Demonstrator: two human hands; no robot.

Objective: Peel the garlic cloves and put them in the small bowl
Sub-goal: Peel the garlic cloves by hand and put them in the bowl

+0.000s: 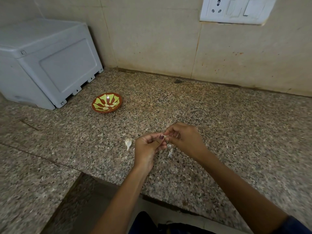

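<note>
My left hand (148, 147) and my right hand (184, 137) meet above the granite counter (219, 124), both pinching one small garlic clove (165, 136) between their fingertips; most of the clove is hidden by the fingers. An unpeeled white garlic clove (128, 143) lies on the counter just left of my left hand. Bits of white garlic skin (170, 152) lie under and between my hands. The small red bowl with a yellow-green pattern (107, 102) stands farther back to the left and holds a couple of pale peeled cloves.
A grey plastic box (47, 65) fills the back left corner, close behind the bowl. The tiled wall (168, 39) with a white socket and switch plate (236, 10) bounds the counter at the back. The counter's front edge (118, 183) steps down near my arms.
</note>
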